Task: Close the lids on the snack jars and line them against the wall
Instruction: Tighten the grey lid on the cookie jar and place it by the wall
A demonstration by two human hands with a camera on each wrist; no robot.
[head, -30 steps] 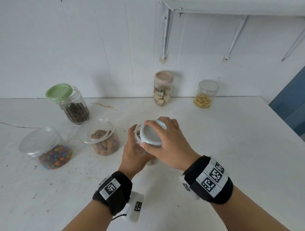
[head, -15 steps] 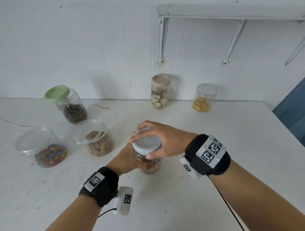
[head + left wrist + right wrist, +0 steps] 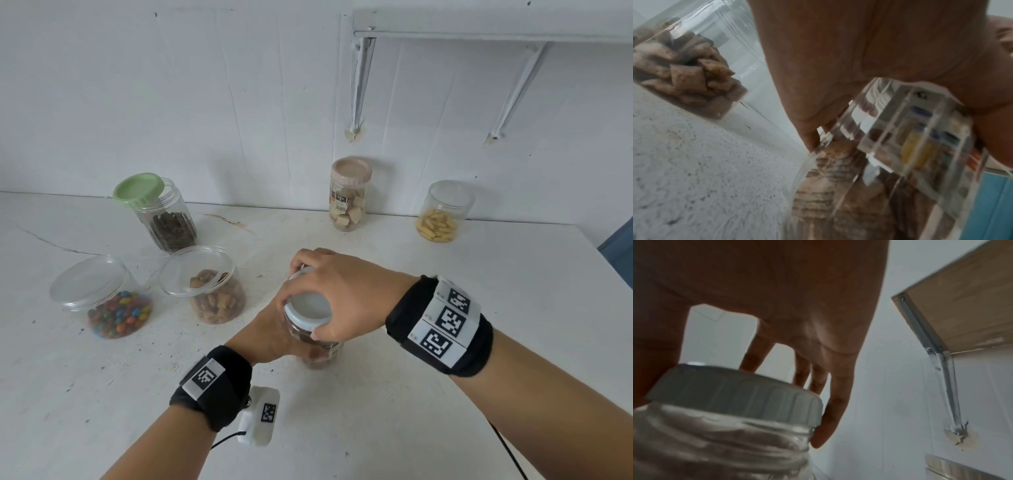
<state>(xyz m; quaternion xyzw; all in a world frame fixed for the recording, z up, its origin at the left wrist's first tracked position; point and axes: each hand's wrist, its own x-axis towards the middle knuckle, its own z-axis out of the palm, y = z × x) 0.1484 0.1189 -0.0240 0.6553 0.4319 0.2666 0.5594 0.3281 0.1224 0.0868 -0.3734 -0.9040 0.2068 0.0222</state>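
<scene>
The right hand (image 3: 346, 294) is curling its fingers over the white lid (image 3: 308, 306) of a clear snack jar (image 3: 320, 353), gripping the lid's rim, while the left hand (image 3: 270, 335) is wrapping around the jar's body, holding it upright on the white counter (image 3: 445, 394), near the middle. To the left are sitting a candy jar (image 3: 109, 305), a nut jar (image 3: 212, 291) and a green-lidded jar (image 3: 161, 212), each lid lying tilted. Far against the wall (image 3: 239, 102), a pink-lidded jar (image 3: 349, 195) and a clear-lidded jar (image 3: 443, 214) are standing closed.
</scene>
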